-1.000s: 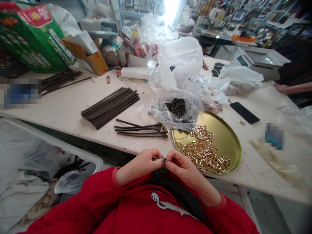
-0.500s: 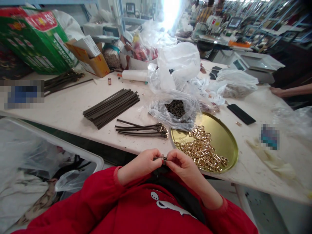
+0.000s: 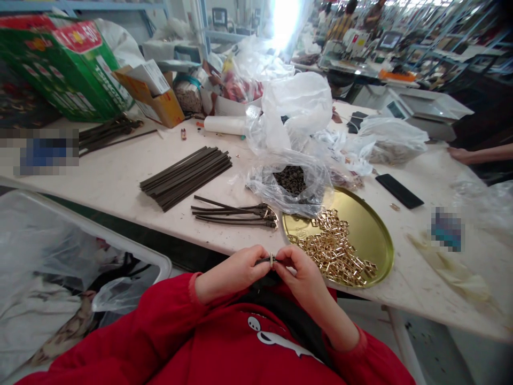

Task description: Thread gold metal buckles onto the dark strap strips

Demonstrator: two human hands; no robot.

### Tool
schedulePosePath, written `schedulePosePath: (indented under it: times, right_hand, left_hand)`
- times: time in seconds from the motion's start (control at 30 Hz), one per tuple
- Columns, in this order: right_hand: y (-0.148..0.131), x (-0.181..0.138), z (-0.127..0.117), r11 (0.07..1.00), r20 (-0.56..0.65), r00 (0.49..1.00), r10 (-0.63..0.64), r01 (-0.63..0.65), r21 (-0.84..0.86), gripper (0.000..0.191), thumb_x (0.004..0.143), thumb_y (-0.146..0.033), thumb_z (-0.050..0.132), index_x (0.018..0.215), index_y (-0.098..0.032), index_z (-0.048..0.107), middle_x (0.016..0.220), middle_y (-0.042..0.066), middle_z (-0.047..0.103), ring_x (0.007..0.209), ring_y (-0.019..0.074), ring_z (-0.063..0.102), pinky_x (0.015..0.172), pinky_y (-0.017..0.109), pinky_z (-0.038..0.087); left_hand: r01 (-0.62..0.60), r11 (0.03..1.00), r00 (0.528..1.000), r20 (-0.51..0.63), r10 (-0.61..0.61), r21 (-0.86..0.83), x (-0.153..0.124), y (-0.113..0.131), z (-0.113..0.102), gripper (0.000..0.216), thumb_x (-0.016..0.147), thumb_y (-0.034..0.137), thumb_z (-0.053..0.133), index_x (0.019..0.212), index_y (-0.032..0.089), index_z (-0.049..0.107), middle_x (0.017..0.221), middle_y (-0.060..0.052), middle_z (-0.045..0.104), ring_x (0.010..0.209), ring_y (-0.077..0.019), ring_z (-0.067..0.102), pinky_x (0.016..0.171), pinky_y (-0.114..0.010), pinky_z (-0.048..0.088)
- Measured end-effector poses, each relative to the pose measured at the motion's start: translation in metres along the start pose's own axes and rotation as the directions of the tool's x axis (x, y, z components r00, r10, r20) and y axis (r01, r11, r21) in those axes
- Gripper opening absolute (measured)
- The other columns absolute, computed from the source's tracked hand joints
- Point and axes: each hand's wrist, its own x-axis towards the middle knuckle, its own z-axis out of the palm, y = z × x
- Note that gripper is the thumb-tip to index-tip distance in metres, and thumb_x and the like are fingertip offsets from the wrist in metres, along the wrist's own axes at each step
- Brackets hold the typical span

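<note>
Just in front of my body, my left hand (image 3: 240, 271) pinches a dark strap (image 3: 262, 261). A small gold buckle (image 3: 271, 261) stands crosswise on it, between my two hands. My right hand (image 3: 302, 275) grips the strap's dark end on the buckle's other side; the fingers partly hide it. Beyond my hands lie several straps with buckles fitted (image 3: 232, 213). A gold round tray (image 3: 366, 214) to the right bears a heap of loose gold buckles (image 3: 334, 248). Behind it, an open plastic bag (image 3: 260, 179) contains small dark pieces (image 3: 290, 181).
A bundle of plain dark straps (image 3: 186, 179) lies left of centre. A black phone (image 3: 399, 191) rests right of the tray. Boxes (image 3: 154, 101) and a white roll (image 3: 224, 125) stand behind. Another person's hand (image 3: 460, 155) touches the table at far right. A plastic-lined bin (image 3: 162, 262) stands at left.
The buckle has turned more upright between my fingers, and dark strap now shows on both sides of it. My right hand has shifted slightly right. The whole view has moved a little.
</note>
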Motion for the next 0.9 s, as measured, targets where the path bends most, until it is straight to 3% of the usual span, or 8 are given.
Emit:
schedulePosePath:
  times: [0.1, 0.23, 0.37, 0.5, 0.6, 0.67, 0.77, 0.9]
  right_hand:
    - [-0.001, -0.001, 0.003, 0.996, -0.086, 0.993, -0.083, 0.08, -0.037, 0.002, 0.08, -0.02, 0.052, 0.081, -0.021, 0.054, 0.078, 0.001, 0.058, 0.072, 0.0147, 0.057, 0.065, 0.027, 0.048]
    - [-0.003, -0.003, 0.009, 0.966, -0.161, 0.96, -0.23, 0.205, -0.157, 0.021, 0.08, -0.017, 0.051, 0.101, -0.021, 0.055, 0.095, 0.007, 0.062, 0.09, 0.0187, 0.059, 0.079, 0.033, 0.049]
    - [-0.001, -0.005, 0.014, 0.955, -0.202, 0.945, -0.258, 0.218, -0.203, 0.026, 0.081, -0.014, 0.048, 0.104, -0.02, 0.057, 0.098, 0.008, 0.065, 0.093, 0.0192, 0.06, 0.083, 0.034, 0.049]
    - [-0.003, -0.005, 0.012, 0.997, -0.234, 0.97, -0.063, 0.053, -0.047, 0.021, 0.082, -0.019, 0.049, 0.099, -0.022, 0.061, 0.097, 0.006, 0.067, 0.089, 0.0187, 0.062, 0.081, 0.034, 0.05]
    - [-0.009, -0.004, 0.01, 0.967, -0.193, 0.967, 0.165, -0.12, 0.226, 0.017, 0.079, -0.027, 0.055, 0.093, -0.022, 0.063, 0.09, 0.005, 0.068, 0.082, 0.0184, 0.063, 0.076, 0.033, 0.051]
    - [-0.012, -0.005, 0.01, 0.877, -0.121, 0.952, 0.282, -0.204, 0.435, 0.019, 0.075, -0.032, 0.061, 0.09, -0.021, 0.063, 0.084, 0.003, 0.068, 0.077, 0.0169, 0.063, 0.072, 0.031, 0.052]
    - [-0.013, -0.004, 0.009, 0.71, 0.008, 0.935, 0.354, -0.274, 0.649, 0.024, 0.069, -0.035, 0.067, 0.089, -0.022, 0.062, 0.08, 0.0, 0.066, 0.072, 0.0138, 0.061, 0.07, 0.028, 0.051]
    - [-0.01, 0.0, 0.007, 0.493, 0.173, 0.898, 0.405, -0.374, 0.785, 0.032, 0.064, -0.033, 0.073, 0.091, -0.023, 0.061, 0.079, -0.002, 0.063, 0.068, 0.0111, 0.059, 0.066, 0.025, 0.049]
  left_hand:
    - [0.014, 1.0, 0.998, -0.061, -0.016, -0.028, 0.003, 0.001, 0.001, 0.021, 0.081, 0.032, 0.042, 0.085, 0.016, 0.055, 0.083, -0.002, 0.061, 0.075, -0.0159, 0.054, 0.066, -0.025, 0.039]
    - [0.044, 0.995, 0.988, -0.142, -0.056, -0.084, 0.005, 0.005, 0.003, 0.018, 0.081, 0.031, 0.041, 0.081, 0.017, 0.053, 0.078, 0.0, 0.059, 0.073, -0.0152, 0.052, 0.063, -0.025, 0.038]
    - [0.055, 0.991, 0.982, -0.171, -0.076, -0.124, 0.005, 0.008, 0.003, 0.016, 0.08, 0.03, 0.042, 0.079, 0.017, 0.051, 0.076, 0.0, 0.057, 0.072, -0.0149, 0.051, 0.063, -0.025, 0.038]
    - [0.061, 0.97, 0.98, -0.172, -0.104, -0.236, 0.0, 0.006, 0.002, 0.019, 0.083, 0.025, 0.033, 0.087, 0.016, 0.05, 0.063, 0.004, 0.05, 0.061, -0.0126, 0.048, 0.057, -0.024, 0.037]
    - [0.018, 0.976, 0.978, -0.2, -0.062, -0.216, -0.007, 0.005, 0.001, 0.026, 0.083, 0.02, 0.031, 0.104, 0.016, 0.047, 0.064, 0.003, 0.051, 0.06, -0.0125, 0.049, 0.058, -0.023, 0.038]
    - [-0.039, 0.987, 0.979, -0.202, 0.007, -0.156, -0.011, 0.007, 0.001, 0.032, 0.085, 0.021, 0.032, 0.115, 0.016, 0.043, 0.071, 0.001, 0.055, 0.066, -0.0135, 0.052, 0.063, -0.025, 0.04]
    - [-0.113, 0.986, 0.987, -0.128, 0.097, -0.123, -0.014, 0.011, 0.001, 0.042, 0.087, 0.024, 0.033, 0.129, 0.019, 0.035, 0.087, -0.003, 0.061, 0.075, -0.0149, 0.055, 0.072, -0.027, 0.042]
    - [-0.204, 0.955, 0.978, 0.007, 0.211, -0.217, -0.012, 0.013, -0.003, 0.04, 0.086, 0.021, 0.033, 0.124, 0.022, 0.046, 0.104, -0.003, 0.06, 0.087, -0.0143, 0.054, 0.079, -0.025, 0.04]
